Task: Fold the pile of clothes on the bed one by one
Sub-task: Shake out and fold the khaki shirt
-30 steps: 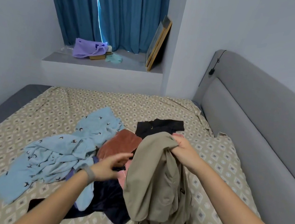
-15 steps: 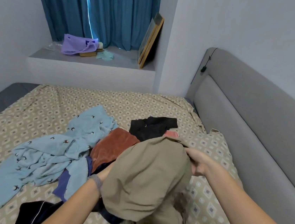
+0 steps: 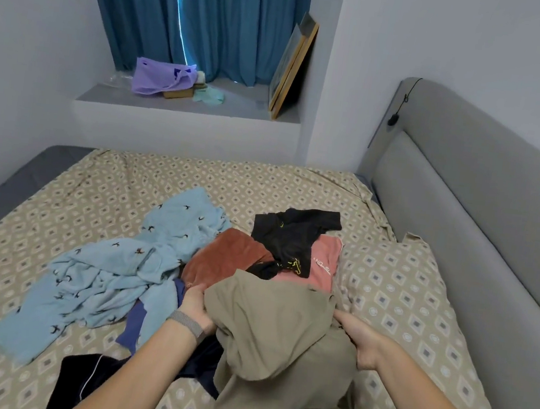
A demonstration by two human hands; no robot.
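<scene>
Nearest me, a dark navy garment with a thin white line (image 3: 83, 381) lies at the near edge of the bed (image 3: 401, 306). Just beyond it, my two hands hold a bunched khaki garment (image 3: 274, 332) between them, its lower part draping onto the sheet. My left hand (image 3: 194, 306), with a grey band (image 3: 187, 322) at the wrist, grips its left edge, fingers buried in the cloth. My right hand (image 3: 358, 337) is curled round its right side, thumb on top.

To the left sprawls a light blue garment with small bird prints (image 3: 112, 274). Farther off lie a rust-brown piece (image 3: 222, 259), a pink piece with white lettering (image 3: 322, 264) and a black one (image 3: 292, 233) on top of it. At the far wall, a purple bag (image 3: 162, 77) sits on the window ledge (image 3: 239, 110) before blue curtains (image 3: 215, 20).
</scene>
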